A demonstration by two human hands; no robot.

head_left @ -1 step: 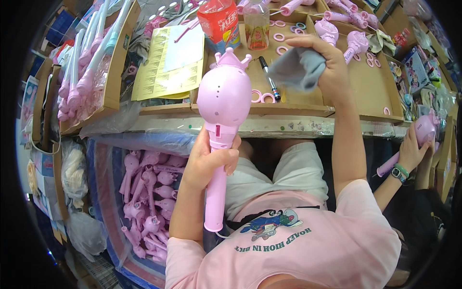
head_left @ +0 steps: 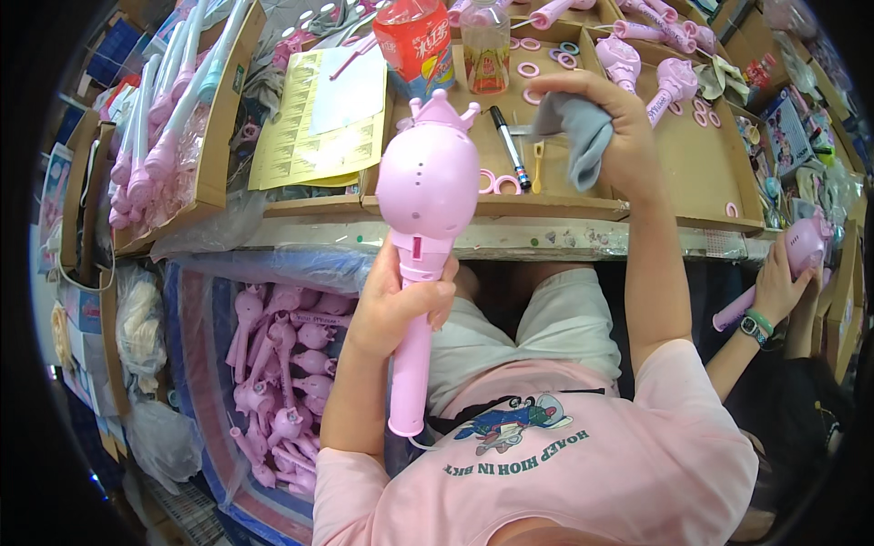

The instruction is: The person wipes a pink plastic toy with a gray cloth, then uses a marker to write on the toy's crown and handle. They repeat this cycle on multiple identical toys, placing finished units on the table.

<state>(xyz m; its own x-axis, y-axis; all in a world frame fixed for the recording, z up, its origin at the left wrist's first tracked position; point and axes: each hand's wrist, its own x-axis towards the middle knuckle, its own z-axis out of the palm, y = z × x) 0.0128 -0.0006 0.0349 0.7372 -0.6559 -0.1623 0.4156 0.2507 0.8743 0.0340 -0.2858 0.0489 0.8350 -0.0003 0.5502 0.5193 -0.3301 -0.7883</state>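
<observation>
My left hand (head_left: 401, 305) is wrapped round the handle of a pink toy wand (head_left: 426, 187), just below its round, crown-topped head. The wand stands nearly upright in view, with a row of small holes and a slot on the side facing me. A thin pale cord comes from the handle's lower end. To the right, above the cardboard tray, my raised right hand (head_left: 628, 136) grips a grey cloth (head_left: 583, 136) that hangs from the fingers. A thin pale edge shows at the cloth's left; I cannot make out what it is.
The cardboard tray (head_left: 564, 207) holds pink rings (head_left: 506, 185), a black marker (head_left: 508, 146) and pink wands (head_left: 674, 84). Beyond stand a red-labelled bottle (head_left: 414, 45) and a clear bottle (head_left: 484, 50). A lined bin (head_left: 196, 364) of wands sits lower left. At right a co-worker's hand (head_left: 778, 282) holds another wand.
My right hand and the grey cloth have shifted slightly right, and the cloth hangs more folded. The wand in my left hand has moved very slightly right.
</observation>
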